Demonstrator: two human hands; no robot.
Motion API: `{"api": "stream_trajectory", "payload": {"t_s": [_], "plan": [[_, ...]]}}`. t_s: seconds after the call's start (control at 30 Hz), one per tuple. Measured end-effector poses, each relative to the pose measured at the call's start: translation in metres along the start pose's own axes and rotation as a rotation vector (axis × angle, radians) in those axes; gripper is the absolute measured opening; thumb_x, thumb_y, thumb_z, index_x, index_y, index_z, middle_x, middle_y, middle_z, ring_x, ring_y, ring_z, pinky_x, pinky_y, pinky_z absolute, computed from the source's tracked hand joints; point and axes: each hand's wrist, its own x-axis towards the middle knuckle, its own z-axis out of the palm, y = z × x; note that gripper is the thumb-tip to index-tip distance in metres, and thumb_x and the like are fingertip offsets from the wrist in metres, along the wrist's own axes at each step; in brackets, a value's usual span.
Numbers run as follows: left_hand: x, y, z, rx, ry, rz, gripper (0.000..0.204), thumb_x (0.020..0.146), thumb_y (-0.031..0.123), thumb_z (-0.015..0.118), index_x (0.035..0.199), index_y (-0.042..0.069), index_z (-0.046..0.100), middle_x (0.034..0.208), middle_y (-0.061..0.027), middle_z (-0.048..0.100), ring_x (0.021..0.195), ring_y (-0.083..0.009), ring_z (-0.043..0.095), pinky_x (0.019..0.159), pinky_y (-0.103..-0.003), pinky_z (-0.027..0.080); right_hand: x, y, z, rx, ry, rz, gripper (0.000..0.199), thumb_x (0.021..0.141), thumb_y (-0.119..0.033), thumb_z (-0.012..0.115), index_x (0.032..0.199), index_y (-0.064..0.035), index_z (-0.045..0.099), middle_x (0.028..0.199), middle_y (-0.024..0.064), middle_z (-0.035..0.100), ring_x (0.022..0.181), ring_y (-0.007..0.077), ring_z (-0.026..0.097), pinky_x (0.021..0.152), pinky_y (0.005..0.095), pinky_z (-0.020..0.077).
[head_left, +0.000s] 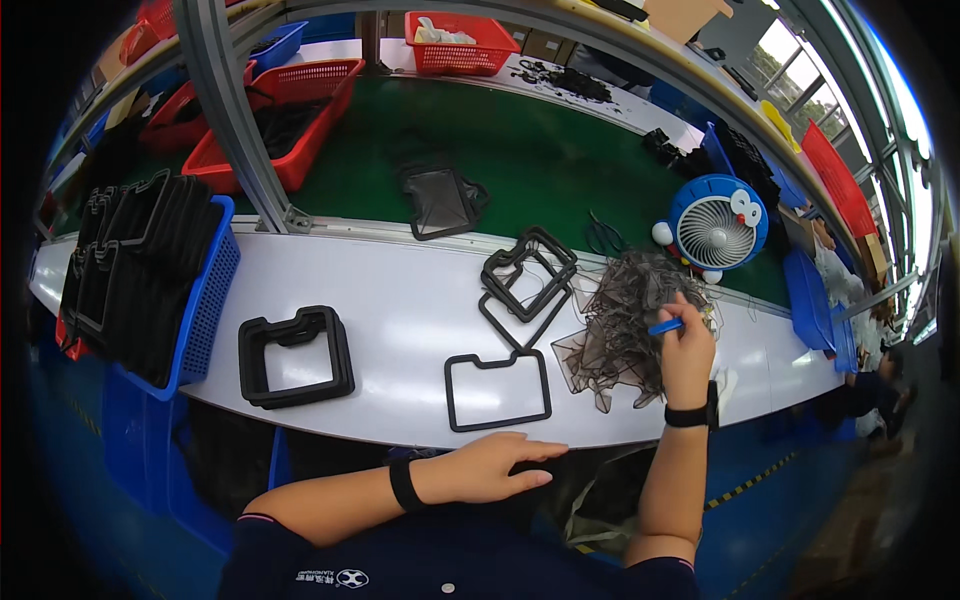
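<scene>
My left hand is stretched out at the bench's front edge, fingers straight and nothing in it. Just beyond it a single black frame with a notched top side lies flat. My right hand is closed around a small blue tool, whose exact kind is not plain. That hand is over the right side of a crumpled heap of dark, see-through mesh pieces. Further back, several more black frames overlap one another, left of the heap.
A stack of black frames sits on the white bench at left, beside a blue basket piled with more. On the green belt lie a mesh-filled frame and scissors. A blue fan stands behind the heap. Red baskets are at the back.
</scene>
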Motion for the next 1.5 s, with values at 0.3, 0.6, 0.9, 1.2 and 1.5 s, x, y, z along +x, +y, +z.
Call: {"api": "stream_trajectory", "payload": {"t_s": [0.3, 0.6, 0.9, 1.2, 1.5], "plan": [[-0.024, 0.004, 0.012, 0.27, 0.035, 0.73, 0.031, 0.085, 0.001, 0.064, 0.116, 0.007, 0.066, 0.131, -0.0154, 0.06, 0.103, -0.0315, 0.065, 0.087, -0.041, 0.054, -0.107, -0.006, 0.02, -0.216, -0.266, -0.087, 0.011, 0.085, -0.011, 0.072, 0.079, -0.0074, 0.063, 0.089, 0.0086, 0.073, 0.091, 0.0298, 0.068, 0.113, 0.0507, 0.032], [-0.068, -0.023, -0.007, 0.119, 0.721, -0.069, 0.022, 0.083, -0.006, 0.065, 0.102, 0.005, 0.068, 0.1, -0.0105, 0.067, 0.085, -0.0253, 0.065, 0.091, -0.04, 0.048, -0.131, -0.03, 0.047, 0.074, -0.222, 0.166, 0.012, 0.081, -0.004, 0.072, 0.091, -0.0067, 0.065, 0.133, 0.0161, 0.064, 0.113, 0.0338, 0.062, 0.106, 0.0516, 0.0284], [-0.045, -0.038, -0.017, 0.61, 0.877, -0.095, 0.038, 0.085, 0.013, 0.073, 0.116, 0.0, 0.056, 0.093, -0.016, 0.06, 0.089, -0.0332, 0.058, 0.079, -0.043, 0.047, -0.132, -0.055, 0.08, -0.028, -0.115, -0.066, 0.024, 0.079, -0.007, 0.077, 0.093, -0.003, 0.058, 0.105, 0.0174, 0.068, 0.086, 0.0342, 0.063, 0.074, 0.0374, 0.0485], [-0.059, -0.019, -0.021, 0.008, 0.89, -0.071, 0.053, 0.089, -0.003, 0.066, 0.137, 0.001, 0.045, 0.093, -0.0075, 0.054, 0.082, -0.0163, 0.059, 0.076, -0.03, 0.052, -0.136, -0.083, 0.053, 0.919, -0.244, 0.46, 0.034, 0.083, 0.002, 0.075, 0.11, -0.0032, 0.054, 0.097, 0.006, 0.058, 0.083, 0.0106, 0.057, 0.074, 0.0239, 0.0489], [-0.162, 0.007, -0.039, 0.194, 1.323, 0.04, 0.058, 0.086, -0.013, 0.061, 0.141, -0.002, 0.045, 0.111, -0.0067, 0.042, 0.097, -0.0115, 0.051, 0.086, -0.025, 0.049, -0.118, -0.173, 0.09, 1.195, -0.612, 0.285, 0.044, 0.085, 0.005, 0.072, 0.123, 0.0018, 0.05, 0.11, 0.0096, 0.056, 0.087, 0.0103, 0.059, 0.077, 0.0241, 0.052]]}}
